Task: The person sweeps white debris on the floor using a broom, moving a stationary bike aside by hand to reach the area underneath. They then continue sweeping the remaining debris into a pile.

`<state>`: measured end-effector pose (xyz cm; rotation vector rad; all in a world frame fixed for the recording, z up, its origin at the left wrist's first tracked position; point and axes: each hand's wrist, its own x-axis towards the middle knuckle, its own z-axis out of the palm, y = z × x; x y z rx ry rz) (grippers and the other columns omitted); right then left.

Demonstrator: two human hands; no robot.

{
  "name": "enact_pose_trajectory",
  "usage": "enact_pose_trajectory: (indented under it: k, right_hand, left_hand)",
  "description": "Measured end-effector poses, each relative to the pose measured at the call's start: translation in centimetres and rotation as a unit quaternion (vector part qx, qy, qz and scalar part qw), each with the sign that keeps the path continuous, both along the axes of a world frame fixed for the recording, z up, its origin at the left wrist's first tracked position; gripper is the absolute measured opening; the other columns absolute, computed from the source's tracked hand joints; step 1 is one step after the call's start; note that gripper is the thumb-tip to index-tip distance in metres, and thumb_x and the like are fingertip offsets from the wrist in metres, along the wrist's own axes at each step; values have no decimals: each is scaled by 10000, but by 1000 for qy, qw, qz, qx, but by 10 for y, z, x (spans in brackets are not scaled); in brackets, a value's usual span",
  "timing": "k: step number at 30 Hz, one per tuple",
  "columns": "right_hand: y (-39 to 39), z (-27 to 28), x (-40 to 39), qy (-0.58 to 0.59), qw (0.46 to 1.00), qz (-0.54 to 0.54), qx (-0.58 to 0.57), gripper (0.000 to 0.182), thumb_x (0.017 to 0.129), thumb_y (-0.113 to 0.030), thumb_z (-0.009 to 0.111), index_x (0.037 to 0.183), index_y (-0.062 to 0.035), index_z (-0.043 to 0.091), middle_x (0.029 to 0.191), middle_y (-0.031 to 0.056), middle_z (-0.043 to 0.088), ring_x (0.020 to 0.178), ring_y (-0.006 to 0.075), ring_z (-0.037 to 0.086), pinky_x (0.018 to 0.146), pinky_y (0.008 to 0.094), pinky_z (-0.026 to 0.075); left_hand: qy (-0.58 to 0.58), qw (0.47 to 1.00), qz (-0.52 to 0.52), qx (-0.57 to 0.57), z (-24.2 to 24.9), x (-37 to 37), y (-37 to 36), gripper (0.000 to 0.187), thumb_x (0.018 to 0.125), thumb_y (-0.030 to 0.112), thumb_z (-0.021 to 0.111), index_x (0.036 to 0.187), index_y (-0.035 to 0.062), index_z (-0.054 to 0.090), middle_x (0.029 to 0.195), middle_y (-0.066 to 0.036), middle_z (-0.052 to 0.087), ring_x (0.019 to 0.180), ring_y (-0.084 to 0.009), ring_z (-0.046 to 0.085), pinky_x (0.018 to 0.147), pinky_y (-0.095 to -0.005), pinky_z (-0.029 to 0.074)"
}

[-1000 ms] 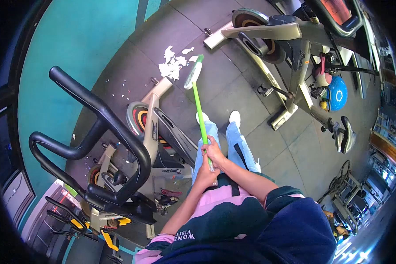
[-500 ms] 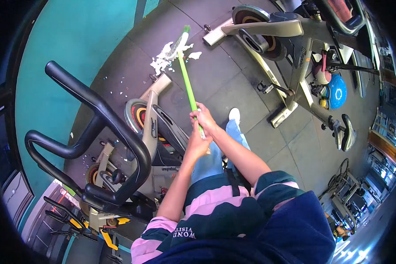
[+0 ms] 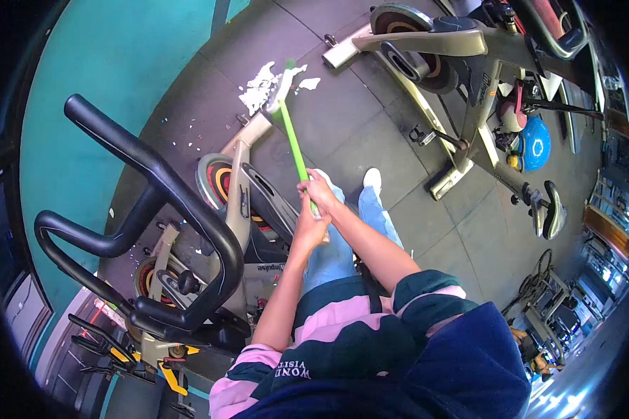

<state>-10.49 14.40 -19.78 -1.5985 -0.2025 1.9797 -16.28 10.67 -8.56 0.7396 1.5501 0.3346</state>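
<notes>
A broom with a bright green handle (image 3: 293, 140) slants away from me across the floor. Both my hands are closed on its near end: my right hand (image 3: 319, 191) grips higher up, and my left hand (image 3: 309, 227) is wrapped just below it. The broom head (image 3: 280, 93) is pale with green bristles at its far tip. It lies beside a heap of torn white scraps (image 3: 259, 86), near the front foot of an exercise bike. One separate white piece (image 3: 309, 84) rests to the right of the head.
Close on my left stands an exercise bike with black handlebars (image 3: 182, 202). Another bike (image 3: 468, 91) stands ahead to the right, near a blue ball (image 3: 536, 144). Small white bits dot the dark floor tiles (image 3: 349, 146) along the teal wall (image 3: 84, 91).
The broom head has come back toward me and slightly lower, off the heap to its near right side. Both hands moved slightly with the handle. One of my shoes now shows beside them.
</notes>
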Motion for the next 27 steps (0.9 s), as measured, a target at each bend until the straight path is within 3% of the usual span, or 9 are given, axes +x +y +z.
enact_pose_trajectory:
  k: [3, 9, 11, 13, 15, 19, 20, 25, 27]
  right_hand:
    - [22, 31, 4, 20, 999, 10, 29, 592, 689, 16, 523, 1251, 25, 337, 677, 82, 533, 558, 153, 509, 497, 268, 421]
    - [-4, 100, 48, -104, 987, 117, 45, 595, 727, -37, 509, 1291, 3, 325, 718, 85, 567, 589, 138, 527, 521, 263, 416]
    - [-22, 120, 70, -151, 975, 152, 51, 591, 723, -41, 515, 1284, 8, 337, 739, 95, 575, 610, 143, 538, 540, 267, 428]
    - [-41, 129, 92, -212, 961, 170, 51, 608, 715, -60, 529, 1284, 17, 331, 767, 121, 595, 651, 165, 567, 584, 283, 453]
    - [-53, 127, 116, -236, 957, 168, 24, 597, 719, -51, 544, 1277, 20, 344, 746, 109, 580, 636, 157, 549, 563, 274, 443]
    - [-37, 94, 151, -307, 930, 196, -47, 615, 713, -64, 592, 1271, 34, 350, 725, 100, 574, 621, 161, 537, 549, 282, 440]
    - [-23, 99, 150, -315, 931, 173, -69, 530, 695, -67, 618, 1181, 51, 441, 733, 110, 586, 632, 172, 545, 561, 302, 446]
    - [32, 56, 128, -290, 925, 244, -21, 331, 646, -89, 584, 938, 56, 530, 745, 157, 603, 679, 232, 596, 609, 343, 472]
    - [48, 14, 108, -309, 903, 298, 15, 328, 639, -81, 545, 943, 43, 534, 775, 173, 599, 699, 245, 593, 613, 358, 471]
  left_hand:
    - [-26, 999, -5, 18, -11, -1, 3, 763, 721, 63, 549, 1359, 94, 133, 1023, -139, 507, 782, -165, 532, 631, -279, 444]
    - [-47, 998, 7, 39, 67, 37, -21, 805, 726, 155, 619, 1329, 58, 95, 1129, -220, 443, 968, -287, 522, 748, -355, 442]
    - [-119, 992, 22, 21, 75, 52, -41, 774, 721, 140, 616, 1303, 55, 112, 1088, -220, 456, 949, -284, 523, 747, -358, 443]
    - [-155, 988, 12, 23, 74, 69, -60, 691, 729, 95, 590, 1258, 58, 146, 968, -162, 485, 786, -240, 559, 634, -338, 461]
    - [-241, 970, 39, 21, 72, 86, -67, 685, 735, 73, 577, 1269, 65, 149, 940, -124, 486, 723, -184, 549, 579, -315, 452]
    - [-264, 961, 69, -37, 40, 113, -51, 659, 737, 76, 561, 1295, 70, 211, 887, -70, 480, 690, -142, 521, 536, -261, 424]
    - [-271, 958, 74, -50, 36, 113, -36, 640, 736, 82, 552, 1292, 76, 236, 862, -65, 486, 650, -133, 514, 503, -251, 408]
    - [-236, 960, 130, -80, 16, 95, 22, 560, 733, 89, 527, 1251, 104, 315, 730, -49, 509, 461, -111, 482, 372, -242, 367]
    - [-244, 946, 189, -95, 4, 81, 39, 464, 751, 79, 507, 1191, 102, 361, 733, -53, 517, 469, -116, 497, 379, -237, 391]
